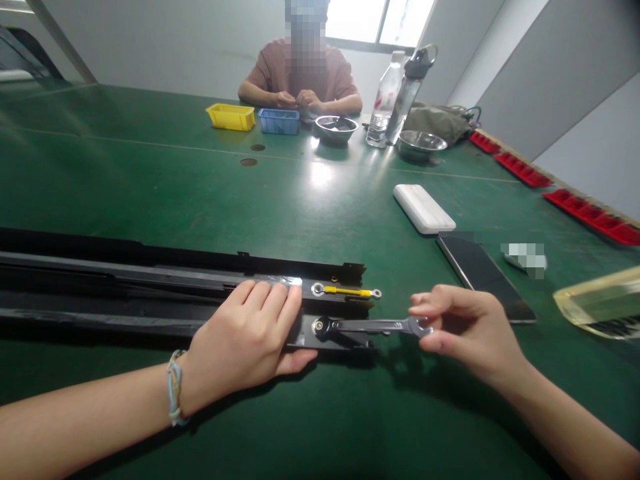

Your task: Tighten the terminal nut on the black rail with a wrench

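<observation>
My left hand (250,333) is wrapped over a long black metal rail (150,327), its fingers across the top and thumb along the near side. My right hand (465,327) pinches the open-jaw end of a silver combination wrench (375,325) between thumb and fingers. The wrench's ring end sits around a fastener (319,326) near the rail's right end. Just behind it, a short yellow wire with ring terminals (349,291) is attached at one end to a second black rail (280,279); its other terminal sticks out past the rail.
A white power bank (424,209) and a dark phone (483,277) lie right of the rails. Across the green table (150,180), a person (270,73) sits behind a yellow bin (231,119), a blue bin (279,123) and a metal bowl (336,130). Bottles (384,107) stand nearby.
</observation>
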